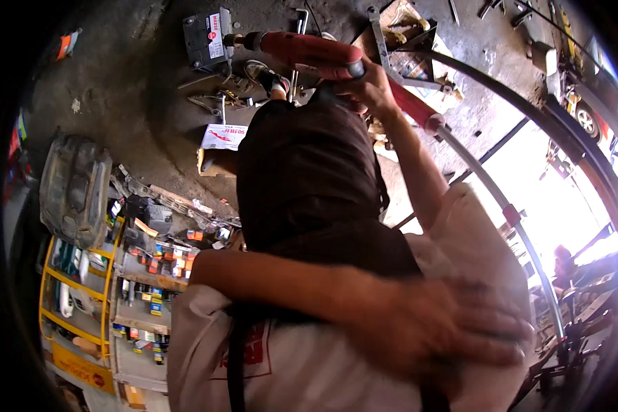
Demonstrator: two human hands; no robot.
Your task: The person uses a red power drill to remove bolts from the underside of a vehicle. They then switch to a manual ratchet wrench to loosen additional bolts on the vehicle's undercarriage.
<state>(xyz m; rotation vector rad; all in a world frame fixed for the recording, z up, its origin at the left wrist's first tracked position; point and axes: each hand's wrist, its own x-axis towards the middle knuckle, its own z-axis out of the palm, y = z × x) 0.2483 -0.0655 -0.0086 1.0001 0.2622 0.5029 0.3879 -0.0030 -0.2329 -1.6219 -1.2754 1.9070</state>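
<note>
My right hand grips a red power tool with a dark nose pointing left. Behind that hand a red handle continues into a long metal pole; whether it joins the tool is unclear. Blurred by motion, my left hand lies across my light shirt at chest height, fingers stretched out and seemingly empty. Below the tool, dark clothing covers my lower body, with a shoe showing beyond it.
A battery, scattered tools and a printed box lie on the floor. At left are a yellow rack, a large dark part and shelves of small boxes. A car wheel shows far right.
</note>
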